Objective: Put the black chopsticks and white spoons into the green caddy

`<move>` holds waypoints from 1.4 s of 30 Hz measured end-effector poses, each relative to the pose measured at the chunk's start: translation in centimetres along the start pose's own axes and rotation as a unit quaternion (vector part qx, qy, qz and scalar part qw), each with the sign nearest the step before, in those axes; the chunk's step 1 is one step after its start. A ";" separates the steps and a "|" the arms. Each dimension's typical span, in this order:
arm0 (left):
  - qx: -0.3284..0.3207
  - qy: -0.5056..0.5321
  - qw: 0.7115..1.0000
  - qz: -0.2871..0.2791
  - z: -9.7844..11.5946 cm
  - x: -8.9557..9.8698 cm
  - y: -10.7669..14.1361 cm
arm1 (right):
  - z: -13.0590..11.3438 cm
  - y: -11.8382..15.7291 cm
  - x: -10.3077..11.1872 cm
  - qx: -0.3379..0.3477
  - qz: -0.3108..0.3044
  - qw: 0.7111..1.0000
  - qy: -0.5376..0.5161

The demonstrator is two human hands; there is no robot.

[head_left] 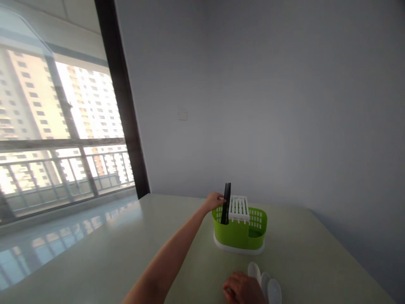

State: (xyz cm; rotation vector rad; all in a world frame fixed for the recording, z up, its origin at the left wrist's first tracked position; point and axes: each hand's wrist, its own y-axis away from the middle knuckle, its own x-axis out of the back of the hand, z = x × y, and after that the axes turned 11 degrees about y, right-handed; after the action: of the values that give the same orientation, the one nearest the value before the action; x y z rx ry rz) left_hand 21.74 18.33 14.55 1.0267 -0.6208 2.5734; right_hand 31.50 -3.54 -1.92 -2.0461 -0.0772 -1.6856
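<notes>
My left hand [215, 202] reaches over the rim of a green plastic basket [232, 233], its fingers closed at a bundle of black chopsticks [227, 202]. These stand nearly upright, tilted slightly, in the basket's left part. A white slatted rack [238, 208] sits across the basket's middle, and the right side has a lower cut-out front. Close to me, my right hand [243, 289] rests with curled fingers, and nothing shows in them. Several white spoons [274, 291] lie fanned beside it, bowls pointing away; the hand partly covers them and their handles are out of sight.
The basket stands on a white base [238, 251] on a pale table [177, 219]. Behind the table rises a grey wall [268, 105] with a switch plate [182, 115]. At the left is a window [63, 126] with a railing outside.
</notes>
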 end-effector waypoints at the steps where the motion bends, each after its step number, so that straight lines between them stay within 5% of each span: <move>1: 0.003 0.004 1.000 0.020 0.0 0.3 0.4 | 0.0 0.1 0.5 -0.002 0.012 1.000 -0.015; 6: 0.010 0.027 0.990 0.136 -0.3 0.9 4.8 | 1.5 0.8 3.2 -0.092 0.105 0.986 -0.095; 10: -0.009 0.117 0.977 0.178 -1.4 -2.4 10.6 | 4.6 1.4 4.9 -0.242 0.178 0.942 -0.153; 15: 0.027 0.119 0.993 0.003 -1.3 -8.9 15.5 | 7.1 1.9 5.3 -0.290 0.222 0.912 -0.184; 23: 0.065 0.030 0.988 -0.140 1.4 -13.8 15.3 | 6.2 1.4 4.4 -0.246 0.191 0.935 -0.170; 27: 0.044 0.014 0.993 -0.105 1.3 -12.8 15.0 | 5.9 1.3 4.2 -0.231 0.178 0.940 -0.175; 35: -0.062 0.021 0.996 0.058 2.8 -5.7 15.8 | 3.9 0.8 3.7 -0.187 0.136 0.953 -0.195; 42: -0.232 -0.046 0.962 0.140 3.3 -4.9 18.2 | 2.0 0.5 3.3 -0.144 0.105 0.968 -0.179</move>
State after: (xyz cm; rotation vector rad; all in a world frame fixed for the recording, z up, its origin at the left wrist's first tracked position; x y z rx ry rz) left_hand 19.34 0.46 8.16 0.9497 -1.4035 2.4242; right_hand 34.22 -4.02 0.82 -2.4564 0.2725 -1.2436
